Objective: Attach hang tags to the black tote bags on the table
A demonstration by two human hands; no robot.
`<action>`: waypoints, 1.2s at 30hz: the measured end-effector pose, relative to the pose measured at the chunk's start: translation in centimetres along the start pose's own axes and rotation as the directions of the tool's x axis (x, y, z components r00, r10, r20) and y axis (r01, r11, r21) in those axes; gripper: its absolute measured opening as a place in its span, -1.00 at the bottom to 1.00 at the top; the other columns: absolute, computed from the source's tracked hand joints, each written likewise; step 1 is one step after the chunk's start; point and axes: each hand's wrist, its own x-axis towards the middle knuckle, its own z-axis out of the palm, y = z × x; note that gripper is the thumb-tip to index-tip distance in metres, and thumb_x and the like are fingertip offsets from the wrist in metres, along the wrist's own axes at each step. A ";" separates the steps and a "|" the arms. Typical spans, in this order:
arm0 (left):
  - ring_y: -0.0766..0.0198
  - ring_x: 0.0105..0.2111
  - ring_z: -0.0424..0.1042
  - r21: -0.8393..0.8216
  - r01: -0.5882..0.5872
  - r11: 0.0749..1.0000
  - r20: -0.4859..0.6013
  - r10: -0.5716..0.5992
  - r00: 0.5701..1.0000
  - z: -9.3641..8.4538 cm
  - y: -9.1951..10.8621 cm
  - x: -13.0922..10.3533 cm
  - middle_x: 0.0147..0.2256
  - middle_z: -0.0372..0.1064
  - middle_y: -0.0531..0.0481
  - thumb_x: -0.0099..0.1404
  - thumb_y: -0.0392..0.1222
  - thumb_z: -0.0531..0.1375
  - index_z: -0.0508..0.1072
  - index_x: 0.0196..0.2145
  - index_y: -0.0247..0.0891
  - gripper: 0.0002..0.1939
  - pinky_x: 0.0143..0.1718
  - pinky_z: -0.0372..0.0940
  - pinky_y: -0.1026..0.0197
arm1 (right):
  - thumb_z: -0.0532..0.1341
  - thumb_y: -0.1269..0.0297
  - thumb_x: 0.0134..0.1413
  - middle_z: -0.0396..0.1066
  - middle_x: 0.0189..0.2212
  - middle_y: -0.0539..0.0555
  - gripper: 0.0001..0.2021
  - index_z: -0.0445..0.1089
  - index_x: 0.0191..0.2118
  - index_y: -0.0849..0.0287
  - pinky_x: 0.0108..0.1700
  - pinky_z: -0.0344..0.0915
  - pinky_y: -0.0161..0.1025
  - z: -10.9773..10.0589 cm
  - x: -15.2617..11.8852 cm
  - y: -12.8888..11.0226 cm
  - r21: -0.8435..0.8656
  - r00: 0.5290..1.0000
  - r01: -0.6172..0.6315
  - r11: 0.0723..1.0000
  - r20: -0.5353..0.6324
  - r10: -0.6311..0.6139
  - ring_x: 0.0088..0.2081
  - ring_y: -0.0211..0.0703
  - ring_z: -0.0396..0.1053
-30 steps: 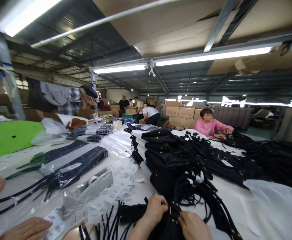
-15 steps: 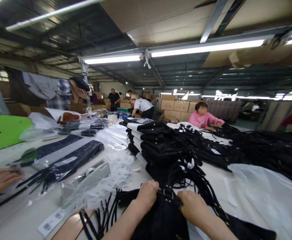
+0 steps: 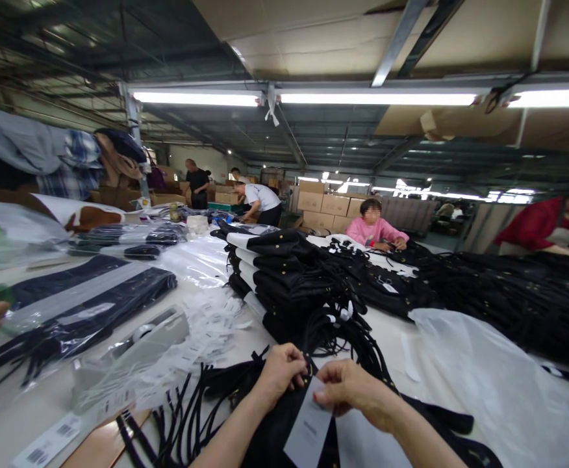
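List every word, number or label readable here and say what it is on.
No text can be read.
The white hang tag between the left hand and right hand: faint print, too blurred.
The barcode stickers on the table's near edge: bars show, digits too small.
The cardboard boxes far back: label marks illegible.

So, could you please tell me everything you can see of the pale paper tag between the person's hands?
The paper tag is a pale grey-white rectangular card, flat and stiff-looking, with a small line of print too blurred to read. It hangs tilted, with its top end up at the fingers and its lower end toward the camera. The right hand pinches its top edge; the left hand sits just beside it on the black garment, against which the tag lies. Any string is not visible.
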 end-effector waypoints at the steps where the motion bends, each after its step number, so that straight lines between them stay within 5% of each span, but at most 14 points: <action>1: 0.39 -0.68 0.30 -0.038 0.000 0.999 -0.013 0.000 1.000 0.3 -0.3 -0.1 -0.60 0.35 0.05 -0.06 -0.26 0.03 0.26 -0.53 -0.30 -0.92 -0.74 0.03 0.40 | 0.20 0.23 -0.34 0.26 -0.62 -0.07 -0.77 0.27 -0.47 0.24 -0.54 0.11 -0.40 0.3 0.1 0.7 0.031 1.000 0.005 1.000 -0.006 -0.004 -0.59 -0.36 0.21; 5: 0.42 -0.69 0.28 -0.128 -0.016 0.992 -0.063 0.008 0.998 0.6 -1.6 -0.5 -0.63 0.33 0.07 -0.06 -0.21 0.05 0.28 -0.53 -0.31 -0.88 -0.72 0.02 0.41 | 0.13 0.39 -0.39 0.17 -0.69 -0.14 -0.85 0.23 -0.50 0.22 -0.59 0.00 -0.39 1.5 0.7 3.4 0.024 0.991 0.089 0.996 -0.100 -0.086 -0.64 -0.38 0.10; 11: 0.39 -0.69 0.30 -0.209 -0.068 0.976 -0.101 0.048 0.994 0.6 -2.6 -1.1 -0.62 0.34 0.09 -0.03 -0.14 0.11 0.25 -0.48 -0.27 -0.84 -0.71 0.06 0.40 | 0.07 0.34 -0.06 0.18 -0.64 -0.13 -0.96 0.17 -0.47 0.13 -0.48 0.04 -0.34 2.5 1.0 5.5 -0.303 0.891 0.194 0.933 -0.343 -0.297 -0.54 -0.29 0.18; 16: 0.44 -0.69 0.21 -0.171 -0.114 0.979 -0.093 0.099 0.991 0.7 -2.6 -1.7 -0.66 0.27 0.12 -0.01 -0.18 0.13 0.36 -0.56 -0.32 -0.87 -0.66 0.04 0.39 | -0.03 0.28 0.12 0.32 -0.49 -0.02 -0.83 0.23 -0.42 0.13 -0.35 0.12 -0.27 3.0 1.4 6.2 -0.574 0.886 0.187 0.797 -0.253 -0.390 -0.40 -0.18 0.28; 23: 0.38 -0.50 0.27 0.014 -0.215 0.976 -0.020 0.216 0.976 0.5 -2.3 -2.1 -0.57 0.30 0.10 -0.02 -0.32 0.13 0.42 -0.59 -0.29 -0.92 -0.42 0.12 0.35 | -0.16 0.23 0.20 0.30 -0.34 0.06 -0.71 0.28 -0.27 0.09 -0.31 0.25 -0.21 3.4 2.2 6.9 -0.702 0.868 0.201 0.683 -0.197 -0.457 -0.33 -0.13 0.33; 30: 0.36 -0.42 0.30 0.291 -0.305 0.907 0.011 0.316 0.949 0.9 -2.3 -2.6 -0.48 0.30 0.08 0.05 -0.39 0.07 0.41 -0.54 -0.25 -0.84 -0.37 0.11 0.35 | -0.12 0.25 0.20 0.29 -0.24 0.07 -0.77 0.25 -0.21 0.08 -0.26 0.30 -0.20 3.7 2.2 8.4 -0.759 0.736 0.259 0.598 -0.246 -0.631 -0.24 -0.15 0.32; 36: 0.35 -0.43 0.32 0.207 -0.281 0.937 -0.001 0.288 0.958 0.7 -2.2 -2.9 -0.50 0.34 0.06 0.04 -0.36 0.11 0.43 -0.56 -0.27 -0.88 -0.35 0.14 0.35 | 0.00 0.31 0.16 0.31 -0.33 0.02 -0.85 0.27 -0.20 0.05 -0.27 0.27 -0.22 3.5 2.4 9.1 -0.751 0.609 0.345 0.563 -0.277 -0.743 -0.28 -0.19 0.27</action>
